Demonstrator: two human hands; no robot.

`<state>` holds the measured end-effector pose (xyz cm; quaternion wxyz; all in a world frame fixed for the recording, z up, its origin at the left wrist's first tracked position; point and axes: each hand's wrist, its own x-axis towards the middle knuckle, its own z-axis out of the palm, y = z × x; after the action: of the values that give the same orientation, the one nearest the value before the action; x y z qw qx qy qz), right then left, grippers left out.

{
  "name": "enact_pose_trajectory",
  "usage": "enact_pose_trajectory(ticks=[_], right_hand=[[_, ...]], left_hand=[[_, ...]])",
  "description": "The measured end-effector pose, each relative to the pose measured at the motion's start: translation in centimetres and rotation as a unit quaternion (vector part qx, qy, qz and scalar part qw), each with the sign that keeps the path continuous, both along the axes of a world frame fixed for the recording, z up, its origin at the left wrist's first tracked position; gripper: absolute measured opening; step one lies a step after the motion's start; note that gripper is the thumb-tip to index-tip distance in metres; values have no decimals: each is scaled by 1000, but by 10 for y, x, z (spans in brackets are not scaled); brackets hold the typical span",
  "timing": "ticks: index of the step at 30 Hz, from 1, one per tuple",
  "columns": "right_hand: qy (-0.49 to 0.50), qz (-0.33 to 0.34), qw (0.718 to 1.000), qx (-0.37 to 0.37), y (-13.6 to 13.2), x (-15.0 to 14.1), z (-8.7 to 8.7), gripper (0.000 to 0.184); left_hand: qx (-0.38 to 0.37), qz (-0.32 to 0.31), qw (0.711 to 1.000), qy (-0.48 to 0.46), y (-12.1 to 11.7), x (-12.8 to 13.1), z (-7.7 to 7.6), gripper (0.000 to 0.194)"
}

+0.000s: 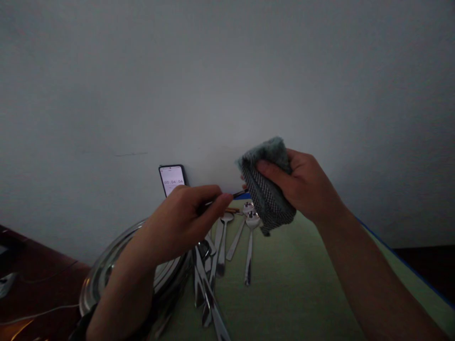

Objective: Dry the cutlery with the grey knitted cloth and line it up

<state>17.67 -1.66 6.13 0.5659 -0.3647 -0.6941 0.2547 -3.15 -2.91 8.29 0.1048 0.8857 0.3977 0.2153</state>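
My left hand [194, 208] is closed in a pinch around a thin metal cutlery handle [239, 194]. The far end of that piece goes behind the cloth, so I cannot tell whether it is a spoon, fork or knife. My right hand [298, 182] grips a folded grey-green cloth [272, 189] with a dark woven stripe, thumb on top, at the end of the handle. Below both hands, a spoon [250, 246] lies on the green tablecloth, with another spoon [223, 237] to its left.
More cutlery [209, 293] lies in an overlapping pile toward the front. On the left, a large round shiny metal dish [90, 279] sits partly behind my left forearm. A phone [172, 179] showing a timer leans against the wall [227, 85]. The tablecloth [295, 284] has a blue edge.
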Motion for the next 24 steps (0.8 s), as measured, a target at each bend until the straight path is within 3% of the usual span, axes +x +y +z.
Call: enact_pose_trajectory(ticks=[2, 5, 7, 9, 13, 15, 17, 20, 22, 24], right_hand=[[153, -30, 988, 0, 4, -16, -5, 30], [327, -22, 944, -23, 9, -39, -13, 33], [403, 1, 915, -32, 11, -50, -19, 34], [408, 10, 912, -45, 13, -56, -25, 36], [219, -9, 974, -56, 14, -47, -29, 33], [80, 33, 995, -53, 12, -34, -25, 27], [-20, 138, 987, -77, 7, -19, -17, 22], [-135, 272, 944, -129, -1, 1, -6, 23], [-212, 294, 921, -142, -4, 8, 0, 24], [-259, 274, 915, -141, -6, 11, 4, 24]], left_hand=[[30, 18, 999, -17, -3, 7, 1, 35], [61, 41, 997, -16, -7, 16, 2, 34], [76, 50, 996, -6, -8, 18, 4, 34], [93, 54, 994, 7, -10, 15, 7, 34], [103, 75, 991, 35, -12, -6, 17, 34], [72, 74, 994, 46, -12, -17, 21, 33], [19, 42, 998, 48, -12, -25, 22, 31], [-53, -24, 997, 54, -11, -24, 18, 28], [-73, -52, 994, 63, -10, -19, 14, 27], [-72, -59, 993, 68, -10, -14, 11, 28]])
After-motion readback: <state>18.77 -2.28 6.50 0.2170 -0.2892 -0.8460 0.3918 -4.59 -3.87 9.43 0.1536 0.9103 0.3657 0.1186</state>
